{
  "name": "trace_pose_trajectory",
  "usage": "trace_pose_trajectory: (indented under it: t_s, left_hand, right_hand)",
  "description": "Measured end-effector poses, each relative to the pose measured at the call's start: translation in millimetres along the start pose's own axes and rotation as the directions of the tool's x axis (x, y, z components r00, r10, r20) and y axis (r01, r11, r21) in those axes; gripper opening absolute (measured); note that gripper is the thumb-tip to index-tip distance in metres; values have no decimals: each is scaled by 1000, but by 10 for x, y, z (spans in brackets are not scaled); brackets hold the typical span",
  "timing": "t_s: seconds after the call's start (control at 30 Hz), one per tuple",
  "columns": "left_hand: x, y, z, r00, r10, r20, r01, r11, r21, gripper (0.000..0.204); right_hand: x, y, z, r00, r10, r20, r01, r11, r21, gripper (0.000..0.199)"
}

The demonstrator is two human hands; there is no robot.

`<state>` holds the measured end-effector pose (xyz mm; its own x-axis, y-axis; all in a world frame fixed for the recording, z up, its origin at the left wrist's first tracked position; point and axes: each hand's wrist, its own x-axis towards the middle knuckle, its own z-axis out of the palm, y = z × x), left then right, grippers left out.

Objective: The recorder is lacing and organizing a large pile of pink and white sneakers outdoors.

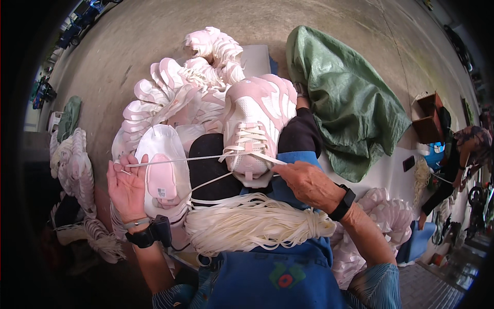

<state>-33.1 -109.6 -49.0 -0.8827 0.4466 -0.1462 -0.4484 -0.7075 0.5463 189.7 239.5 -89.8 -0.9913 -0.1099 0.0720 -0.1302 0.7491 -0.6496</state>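
A pink and white sneaker rests on my lap, its toe pointing away from me, with a cream lace threaded through its eyelets. My left hand pinches one end of that lace, pulled out taut to the left. My right hand grips the other end, close beside the shoe's tongue. A thick bundle of loose cream laces lies across my blue apron, just below both hands.
A pile of pink and white sneakers sits ahead on the concrete floor. More shoes lie at left and right. A green tarp is heaped at right. Another person bends at the far right near wooden boxes.
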Motion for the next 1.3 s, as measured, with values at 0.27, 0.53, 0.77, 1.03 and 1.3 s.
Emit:
trace_pose_trajectory:
  t_s: [0.27, 0.53, 0.77, 1.03, 1.3]
  left_hand:
    - [-171, -256, 228, 984, -167, 56, 107, 818, 566, 23]
    - [-219, -778, 585, 836, -536, -118, 247, 175, 953, 14]
    - [-177, -989, 755, 885, -465, -23, -79, -200, 977, 15]
    - [-98, -1497, 715, 928, -303, 216, -298, -255, 920, 20]
    - [-75, -1719, 619, 853, -202, 482, -523, -344, 780, 18]
  right_hand:
    - [61, 69, 12, 992, 103, -76, -99, 993, 58, 7]
    - [130, 88, -88, 995, -100, -19, 89, 943, -320, 11]
    - [198, 61, -119, 990, -22, -143, -26, 946, -323, 15]
    - [134, -66, -170, 993, 117, -22, -117, 993, -19, 9]
    - [-18, -40, -72, 993, 86, 77, -73, 986, -149, 8]
